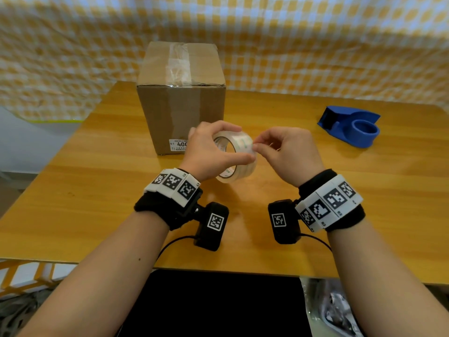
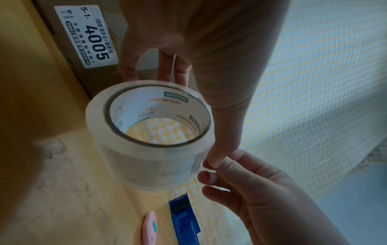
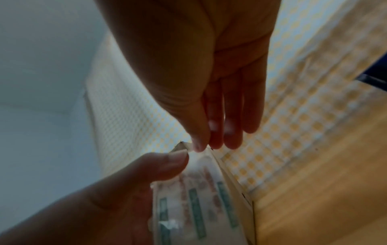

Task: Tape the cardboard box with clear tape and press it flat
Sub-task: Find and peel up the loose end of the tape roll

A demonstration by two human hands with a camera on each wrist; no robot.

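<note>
A brown cardboard box (image 1: 181, 100) stands upright at the back of the wooden table (image 1: 97, 190), with clear tape along its top seam and down the front. A roll of clear tape (image 1: 237, 156) is held in the air in front of the box. My left hand (image 1: 243, 143) grips it, fingers over the top and thumb below. My right hand (image 1: 256, 147) pinches at the roll's outer layer with thumb and forefinger. In the right wrist view those fingertips (image 3: 198, 146) touch the roll (image 3: 199, 203) beside my left thumb (image 3: 165, 165). The loose end itself is too faint to make out.
A blue tape dispenser (image 1: 349, 125) with no roll in it sits on the table to the right. A pink utility knife (image 2: 149, 230) lies near the dispenser (image 2: 184, 218). A yellow checked cloth (image 1: 315, 45) hangs behind the table.
</note>
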